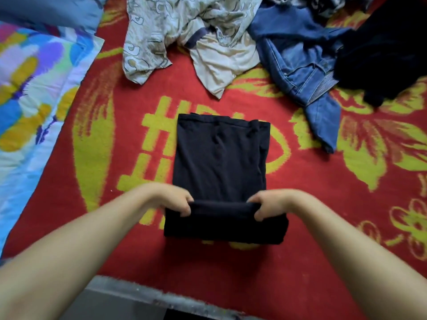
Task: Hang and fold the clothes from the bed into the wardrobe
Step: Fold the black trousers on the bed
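Note:
A black garment [219,158] lies as a long folded strip in the middle of the red bed cover [300,262]. Its near end is lifted into a fold. My left hand [175,199] grips the left corner of that raised fold, fingers curled over the cloth. At the right corner my right hand [265,204] grips it the same way. Farther back lie a cream patterned garment [184,38], a blue denim piece [300,65] and a dark garment [388,49] in loose heaps.
A bright flowered quilt [34,88] covers the left side, with a blue pillow [50,10] at the top left. The bed's grey front edge [138,294] runs along the bottom.

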{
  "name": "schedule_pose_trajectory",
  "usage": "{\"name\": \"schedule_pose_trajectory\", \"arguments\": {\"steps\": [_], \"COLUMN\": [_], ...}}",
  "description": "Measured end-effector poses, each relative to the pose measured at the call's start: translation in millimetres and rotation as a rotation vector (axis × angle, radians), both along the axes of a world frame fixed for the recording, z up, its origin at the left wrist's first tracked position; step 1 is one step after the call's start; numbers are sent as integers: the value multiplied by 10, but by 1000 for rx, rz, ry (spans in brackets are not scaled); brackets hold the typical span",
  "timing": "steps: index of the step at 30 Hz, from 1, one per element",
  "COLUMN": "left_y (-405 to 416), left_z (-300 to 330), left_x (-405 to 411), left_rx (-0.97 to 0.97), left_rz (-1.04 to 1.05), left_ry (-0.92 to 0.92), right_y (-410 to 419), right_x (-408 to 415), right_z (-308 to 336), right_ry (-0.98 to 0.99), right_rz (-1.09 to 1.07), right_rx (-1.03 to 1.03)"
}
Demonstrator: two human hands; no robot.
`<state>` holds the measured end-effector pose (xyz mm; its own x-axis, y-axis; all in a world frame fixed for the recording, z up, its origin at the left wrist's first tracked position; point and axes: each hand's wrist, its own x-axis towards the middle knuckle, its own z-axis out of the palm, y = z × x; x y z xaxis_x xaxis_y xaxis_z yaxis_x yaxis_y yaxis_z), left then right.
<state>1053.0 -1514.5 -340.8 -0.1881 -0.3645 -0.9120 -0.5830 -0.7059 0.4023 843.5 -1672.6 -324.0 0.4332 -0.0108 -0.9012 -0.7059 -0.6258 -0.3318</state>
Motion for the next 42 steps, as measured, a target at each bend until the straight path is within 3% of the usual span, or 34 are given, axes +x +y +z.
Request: {"name": "schedule_pose_trajectory", "arguments": {"steps": [3,6,10,12,14,16,19,23,25,28,36,39,42], "left_y": [-341,-590,-554,-420,-249,-71,118,192,247,397,252,308,450], "left_z": [-108,-353,-677,-781,-902,-1034,-1189,-1168,-1080,-1043,-894,-655,-233], "left_x": [390,569,363,64,-290,-446,-264,-113,-154,-224,-505,-521,-557], "left_rx": [-53,-251,-590,-861,-991,-916,-765,-752,-810,-890,-576,-444,-268], "left_rz": [281,382,260,125,-78,-188,-147,-270,-349,-514,-430,-435,-369], "left_ry": [-39,-263,-849,-925,-866,-834,-867,-859,-814,-687,-765,-595,-227], "right_y": [-453,-652,-361,-2,342,437,212,31,135,352,435,492,527], "right_x": [236,379,379,374,309,187,-12,-240,-261,-378,-218,-203,-279], "right_z": [-102,-377,-745,-888,-1017,-1150,-1281,-1253,-1068,-966,-885,-608,-214], "right_ry": [-168,-287,-417,-564,-635,-570,-431,-361,-448,-495,-254,-121,2], "right_rz": [-156,-256,-319,-233,-84,-16,-159,-227,-103,249,191,207,285], "right_rx": [-179,-425,-823,-907,-879,-872,-909,-882,-831,-658,-594,-425,-129]}}
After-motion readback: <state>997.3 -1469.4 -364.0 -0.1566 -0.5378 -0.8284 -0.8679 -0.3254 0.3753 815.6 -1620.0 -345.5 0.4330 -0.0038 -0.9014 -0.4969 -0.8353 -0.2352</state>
